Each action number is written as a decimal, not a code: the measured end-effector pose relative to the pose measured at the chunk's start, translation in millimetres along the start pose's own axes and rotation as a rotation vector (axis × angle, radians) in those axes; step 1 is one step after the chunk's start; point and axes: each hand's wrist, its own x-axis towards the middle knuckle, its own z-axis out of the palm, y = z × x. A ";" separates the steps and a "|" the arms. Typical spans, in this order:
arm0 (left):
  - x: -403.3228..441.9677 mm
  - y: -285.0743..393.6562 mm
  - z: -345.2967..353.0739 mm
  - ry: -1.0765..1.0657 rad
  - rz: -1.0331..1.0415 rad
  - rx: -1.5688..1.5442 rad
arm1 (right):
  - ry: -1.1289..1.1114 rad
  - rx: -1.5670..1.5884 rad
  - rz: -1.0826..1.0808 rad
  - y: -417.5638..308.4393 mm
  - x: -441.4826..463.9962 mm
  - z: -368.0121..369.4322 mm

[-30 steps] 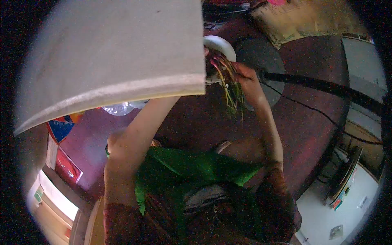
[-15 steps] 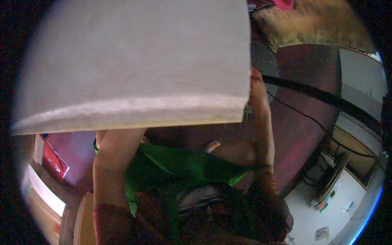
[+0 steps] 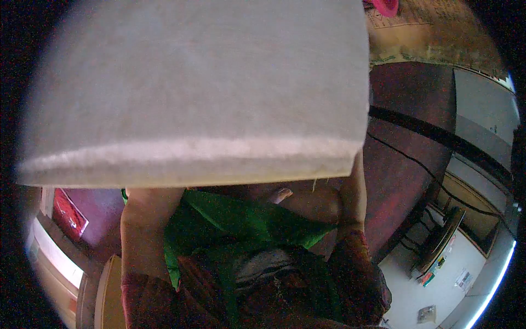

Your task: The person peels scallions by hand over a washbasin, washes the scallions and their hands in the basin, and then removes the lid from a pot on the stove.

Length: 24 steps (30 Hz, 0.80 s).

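A large pale grey-white slab [image 3: 192,88] with a cream lower edge fills the upper half of the view, close to the camera. My left forearm [image 3: 143,230] goes up beneath its lower edge, and the slab covers my left hand. On the other side my right forearm [image 3: 356,192] rises to the slab's lower right corner; my right hand is out of sight behind it. The fingers of both hands are hidden, so their grip does not show. Green cloth [image 3: 219,219] lies over my lap below the slab.
A black cable [image 3: 438,131] and a thinner cord run across the right side. Brown cardboard [image 3: 433,33] with a pink item [image 3: 388,6] lies at upper right. A white surface [image 3: 394,290] is at lower right, and a red sheet [image 3: 70,214] lies on the floor at left.
The slab's right edge has shifted to the right and its lower edge has come down slightly. It now covers my right hand, which showed at its right edge before.
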 end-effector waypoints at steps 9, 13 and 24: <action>30.6 -34.9 -47.0 0.065 -0.202 -0.320 | 0.132 -0.007 0.012 13.0 12.0 -9.0; 24.4 -45.6 -53.9 0.226 -0.105 -0.087 | 0.236 0.008 0.039 26.8 26.1 -21.5; 28.5 -66.8 -63.7 0.261 -0.174 -0.048 | 0.299 0.036 0.143 52.3 51.4 -42.1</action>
